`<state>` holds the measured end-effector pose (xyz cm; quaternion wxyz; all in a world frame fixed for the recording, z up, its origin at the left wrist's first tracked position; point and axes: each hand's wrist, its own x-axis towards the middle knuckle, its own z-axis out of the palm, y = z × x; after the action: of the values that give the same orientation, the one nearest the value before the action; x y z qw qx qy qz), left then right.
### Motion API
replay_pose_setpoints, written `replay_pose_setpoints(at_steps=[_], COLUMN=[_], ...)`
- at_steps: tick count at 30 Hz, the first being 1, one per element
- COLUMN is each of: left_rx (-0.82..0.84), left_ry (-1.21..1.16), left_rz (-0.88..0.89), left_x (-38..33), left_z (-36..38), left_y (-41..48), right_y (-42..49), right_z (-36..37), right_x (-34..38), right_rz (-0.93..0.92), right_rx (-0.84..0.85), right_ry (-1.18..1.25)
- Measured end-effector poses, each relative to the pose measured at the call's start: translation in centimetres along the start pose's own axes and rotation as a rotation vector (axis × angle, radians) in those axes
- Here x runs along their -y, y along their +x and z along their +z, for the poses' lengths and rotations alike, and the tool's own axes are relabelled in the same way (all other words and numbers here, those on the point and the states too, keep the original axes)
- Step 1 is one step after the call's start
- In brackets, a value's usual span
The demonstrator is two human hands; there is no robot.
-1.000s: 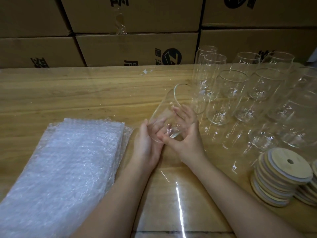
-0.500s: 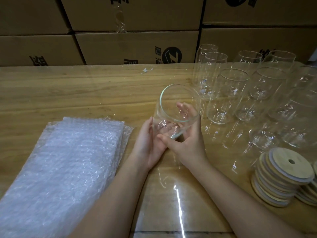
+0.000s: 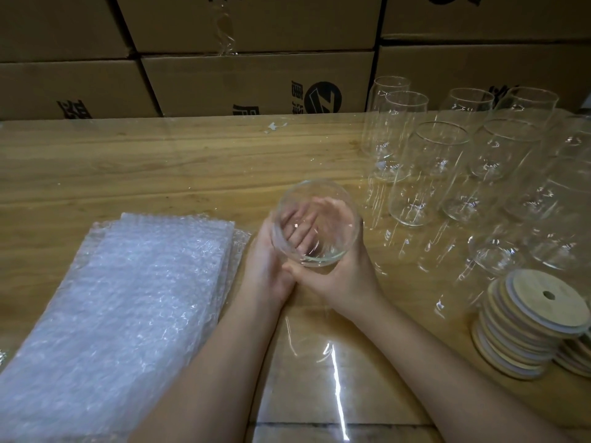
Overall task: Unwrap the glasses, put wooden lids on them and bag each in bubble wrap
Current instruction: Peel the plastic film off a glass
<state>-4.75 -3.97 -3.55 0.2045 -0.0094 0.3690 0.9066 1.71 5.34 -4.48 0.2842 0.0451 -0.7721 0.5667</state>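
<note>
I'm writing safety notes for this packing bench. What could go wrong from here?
1. The held glass is bare, smooth and tilted, gripped only by the left hand and right hand; a slip might crack it on the table.
2. The standing glasses crowd close beside the right hand; reaching across to the lid stack could knock them together.

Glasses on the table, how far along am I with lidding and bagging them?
Done: the standing glasses at the right look unwrapped. In hand: left hand and right hand hold one bare glass, mouth toward the camera. To do: none shows a lid; the wooden lids sit stacked, the bubble wrap bags lie piled.
</note>
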Motion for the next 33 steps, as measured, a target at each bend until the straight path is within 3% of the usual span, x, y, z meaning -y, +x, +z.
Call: replay_pose_setpoints(at_steps=[8,17,27,33], left_rx=[-0.050,0.124,0.132,0.144], left_ry=[0.024,0.234,0.031,0.040], left_rz=[0.145,-0.001,-0.151,-0.129], left_x=[-0.7,0.6,-0.6,-0.5], left_z=[0.3,1.0,0.7,1.1], left_y=[-0.1,-0.8,-1.2,-1.4], right_y=[0.1,1.1,0.6,0.7], right_z=[-0.4,-1.0,-0.8,-1.0], right_x=[0.5,-0.1,1.0,0.8], right_rz=[0.051,0.062,0.018,-0.017], right_rx=[-0.012,-0.191,-0.121,-0.117], right_ry=[-0.004,0.055,0.016,-0.051])
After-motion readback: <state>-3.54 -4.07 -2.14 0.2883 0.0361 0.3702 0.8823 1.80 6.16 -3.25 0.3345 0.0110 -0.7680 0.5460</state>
